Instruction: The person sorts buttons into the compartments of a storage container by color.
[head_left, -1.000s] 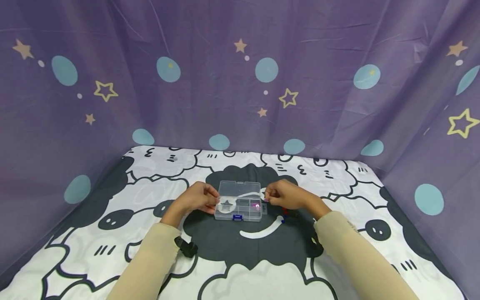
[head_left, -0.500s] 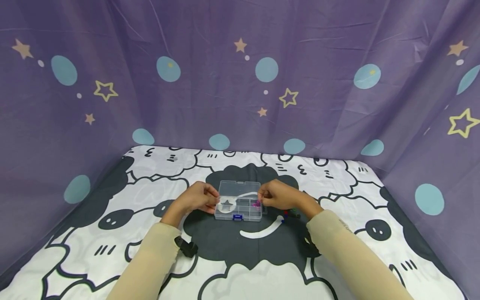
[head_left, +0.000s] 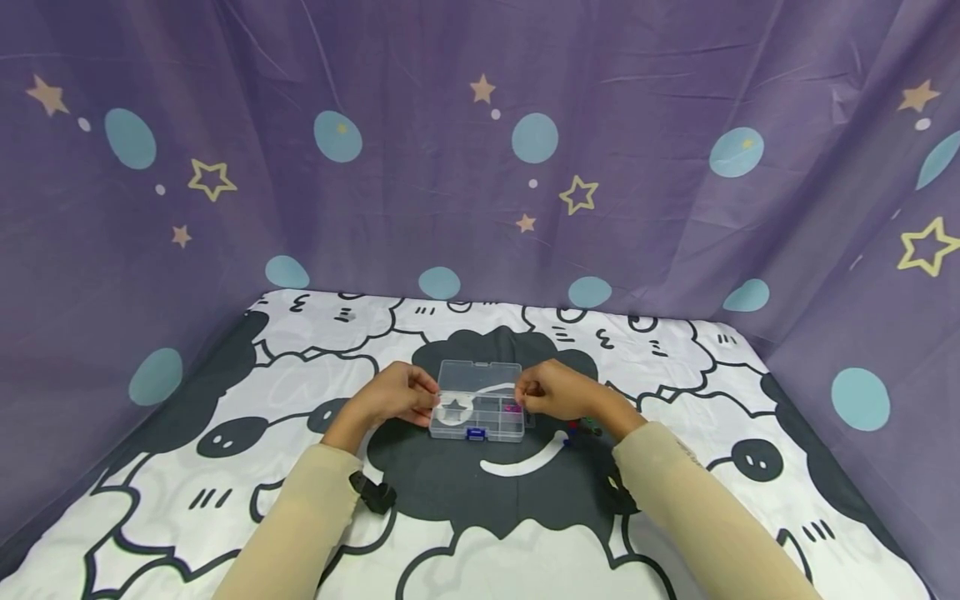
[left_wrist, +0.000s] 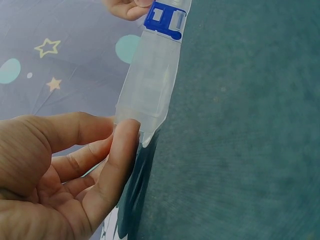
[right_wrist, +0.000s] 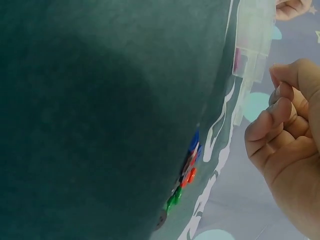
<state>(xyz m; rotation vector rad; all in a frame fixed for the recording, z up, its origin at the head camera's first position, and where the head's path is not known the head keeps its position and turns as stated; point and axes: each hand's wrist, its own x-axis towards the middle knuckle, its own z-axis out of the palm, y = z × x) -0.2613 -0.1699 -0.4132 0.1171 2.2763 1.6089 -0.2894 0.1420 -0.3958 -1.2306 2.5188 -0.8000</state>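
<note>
A clear plastic compartment box with a blue latch lies with its lid raised at the back. My left hand pinches the box's left end between thumb and fingers. My right hand is at the right end, its curled fingertips over or beside a compartment with small pink pieces. In the right wrist view, nothing shows between the right fingertips, though a tiny piece could be hidden there.
Several small pieces lie on the cloth right of the box, among them a red one, a blue one and a green one. A purple curtain hangs behind the sheep-patterned cloth.
My right hand has moved left to the box's right compartment. A pink piece at its fingertips a second ago is no longer seen apart from the compartment. My left hand keeps its place.
</note>
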